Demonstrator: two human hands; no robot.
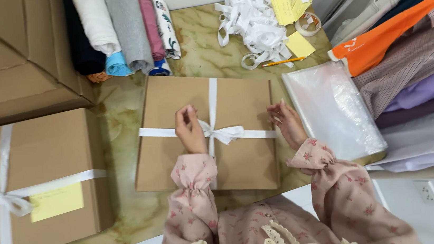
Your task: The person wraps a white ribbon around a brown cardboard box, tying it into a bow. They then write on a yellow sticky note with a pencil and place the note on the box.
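Observation:
A flat brown cardboard package (236, 99) lies on the marbled table (121, 115), bound crosswise with white ribbon (212, 93) tied in a bow (226, 134) at its middle. My left hand (189, 131) rests on the package just left of the bow, fingers pinching the ribbon there. At the package's right edge, where the ribbon ends, my right hand (287, 122) touches it with fingers loosely curled. Both arms wear pink flowered sleeves.
A ribbon-tied carton with a yellow note (37, 182) stands at left, larger cartons (8, 52) behind it. Rolled fabrics (118, 30) lie at the back, beside loose ribbon (255, 23), yellow notes (290, 1), a pencil (283, 61). Clear bags (332, 108) and folded cloth (406, 50) fill the right.

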